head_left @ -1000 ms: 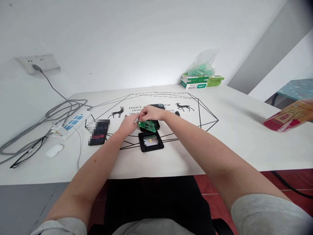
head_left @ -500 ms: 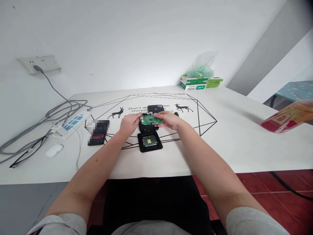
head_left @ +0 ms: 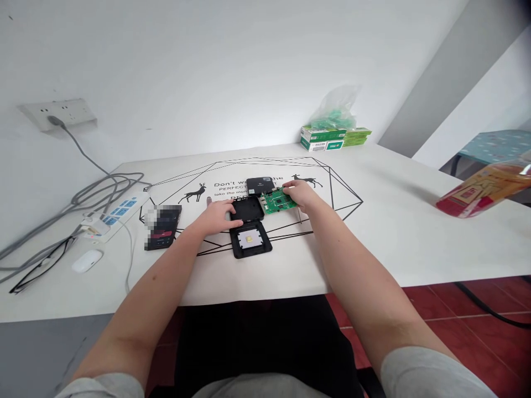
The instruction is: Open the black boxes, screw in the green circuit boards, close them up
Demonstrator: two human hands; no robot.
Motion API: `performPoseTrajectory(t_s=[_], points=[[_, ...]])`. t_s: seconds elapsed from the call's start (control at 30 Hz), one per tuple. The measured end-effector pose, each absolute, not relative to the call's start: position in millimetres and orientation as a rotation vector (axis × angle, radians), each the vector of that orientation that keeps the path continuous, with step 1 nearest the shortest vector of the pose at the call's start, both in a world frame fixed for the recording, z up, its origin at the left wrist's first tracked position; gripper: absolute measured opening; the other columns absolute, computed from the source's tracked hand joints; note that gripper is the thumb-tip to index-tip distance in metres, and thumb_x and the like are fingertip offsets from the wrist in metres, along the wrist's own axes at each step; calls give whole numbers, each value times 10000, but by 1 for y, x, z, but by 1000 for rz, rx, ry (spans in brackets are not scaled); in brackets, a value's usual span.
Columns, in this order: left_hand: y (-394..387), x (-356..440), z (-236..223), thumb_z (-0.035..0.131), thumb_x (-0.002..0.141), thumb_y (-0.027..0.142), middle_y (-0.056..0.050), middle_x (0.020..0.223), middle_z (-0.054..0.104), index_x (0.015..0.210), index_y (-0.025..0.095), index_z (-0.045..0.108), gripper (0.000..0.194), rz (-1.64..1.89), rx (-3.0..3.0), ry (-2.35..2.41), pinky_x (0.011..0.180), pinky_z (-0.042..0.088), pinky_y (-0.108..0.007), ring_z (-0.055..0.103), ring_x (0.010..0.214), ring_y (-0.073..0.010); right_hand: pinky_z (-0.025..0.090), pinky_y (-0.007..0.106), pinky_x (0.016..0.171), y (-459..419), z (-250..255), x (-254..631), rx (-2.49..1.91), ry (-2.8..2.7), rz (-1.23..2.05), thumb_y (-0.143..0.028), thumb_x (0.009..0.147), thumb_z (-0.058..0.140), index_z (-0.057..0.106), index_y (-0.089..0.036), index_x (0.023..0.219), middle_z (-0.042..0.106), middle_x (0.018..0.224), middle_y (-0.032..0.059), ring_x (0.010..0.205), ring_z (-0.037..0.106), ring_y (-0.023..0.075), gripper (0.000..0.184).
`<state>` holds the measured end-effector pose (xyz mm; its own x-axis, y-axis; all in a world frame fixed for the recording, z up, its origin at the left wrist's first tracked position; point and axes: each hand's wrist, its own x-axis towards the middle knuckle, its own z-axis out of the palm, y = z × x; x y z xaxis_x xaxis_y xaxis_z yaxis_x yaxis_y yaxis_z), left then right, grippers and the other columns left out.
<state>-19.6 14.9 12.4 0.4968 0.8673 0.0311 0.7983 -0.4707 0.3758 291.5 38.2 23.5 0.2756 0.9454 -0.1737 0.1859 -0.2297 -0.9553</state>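
Sleeves of soft grey cloth are nearest, ending above the bare forearms. Ahead, the bench is smooth and white, printed with thin black lines. At its near left lie thin-framed glasses and a glossy white rounded case. Near the middle lies a square black frame, flat and matt, with a pale, notched plate set in it and a small yellowish square at its centre. A dark phone is to the left. Just beyond the frame sits a shallow black shell with rounded corners and a raised rim. The left hand is half open at the shell's left side, thumb and fingers parted and touching it; whether it grips firmly I cannot tell. Just right of the shell is the circuit board, green, thin and roughly rectangular, with a dark chip mid-face and pale connectors along its left edge. The right hand has closed fingers and thumb on the board's far right edge. Farther off lie a black, square-edged cover with a small label and, at far right, green-and-white cardboard boxes under a crinkled translucent bag.
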Motion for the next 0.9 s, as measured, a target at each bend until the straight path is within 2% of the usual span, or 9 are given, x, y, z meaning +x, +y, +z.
performPoseTrajectory(t_s=[0.07, 0.17, 0.3, 0.43, 0.53, 0.6, 0.73, 0.8, 0.9], points=[[16, -24, 15, 704, 882, 683, -119, 1651, 575, 1065, 237, 763, 485, 288, 2399, 1398, 1322, 315, -553, 499, 1550, -404, 484, 233, 556, 38, 21, 290, -1680, -1102, 1009, -39, 886, 687, 715, -142, 1021, 610, 665, -21, 554, 567, 109, 172], [20, -30, 16, 719, 856, 701, -117, 1674, 548, 1073, 238, 760, 513, 257, 2382, 1410, 1309, 353, -534, 468, 1574, -404, 489, 246, 578, 40, 15, 285, -1744, -1175, 948, -60, 904, 660, 725, -145, 1100, 644, 743, 7, 601, 588, 126, 224], [21, -36, 15, 707, 858, 733, -109, 1705, 506, 1205, 233, 757, 611, 239, 2359, 1426, 1284, 406, -509, 421, 1604, -417, 539, 276, 678, 46, 4, 280, -1829, -1286, 855, -130, 947, 643, 717, -155, 1213, 736, 908, 61, 684, 628, 145, 277], [12, -35, 17, 660, 903, 704, -120, 1749, 440, 1433, 221, 663, 717, 268, 2361, 1406, 1319, 363, -524, 405, 1618, -390, 564, 316, 841, 47, 0, 276, -1934, -1418, 741, -194, 988, 645, 703, -165, 1296, 784, 1154, 134, 886, 709, 195, 315], [1, -31, 25, 613, 938, 698, -127, 1771, 401, 1480, 205, 631, 733, 306, 2368, 1392, 1334, 336, -522, 370, 1639, -372, 553, 329, 939, 43, 3, 272, -2010, -1522, 637, -227, 1001, 656, 681, -160, 1348, 772, 1272, 171, 1079, 733, 250, 354], [-5, -25, 34, 583, 970, 674, -126, 1743, 448, 1449, 212, 652, 669, 305, 2410, 1364, 1302, 382, -514, 423, 1607, -372, 550, 342, 962, 39, 6, 269, -2052, -1586, 569, -246, 1017, 639, 674, -163, 1361, 760, 1314, 187, 1157, 729, 279, 356], [-13, -13, 49, 555, 1007, 611, -115, 1527, 670, 1334, 237, 715, 523, 159, 2579, 1210, 1149, 522, -469, 598, 1448, -364, 566, 397, 942, 33, 11, 266, -2133, -1688, 469, -277, 1036, 605, 692, -158, 1320, 745, 1333, 219, 1195, 734, 333, 320], [-16, -10, 47, 596, 991, 576, -144, 1488, 692, 1246, 211, 749, 471, 124, 2652, 1138, 1161, 513, -496, 612, 1432, -376, 571, 422, 946, 30, 13, 265, -2163, -1726, 419, -301, 1033, 616, 698, -167, 1311, 742, 1336, 221, 1209, 733, 348, 320], [-22, -14, 32, 619, 998, 582, -156, 1470, 706, 1115, 217, 777, 414, 299, 2711, 1036, 1229, 456, -538, 601, 1442, -365, 575, 437, 960, 29, 18, 268, -2189, -1753, 337, -339, 1021, 637, 700, -189, 1315, 745, 1324, 203, 1217, 731, 349, 336]])
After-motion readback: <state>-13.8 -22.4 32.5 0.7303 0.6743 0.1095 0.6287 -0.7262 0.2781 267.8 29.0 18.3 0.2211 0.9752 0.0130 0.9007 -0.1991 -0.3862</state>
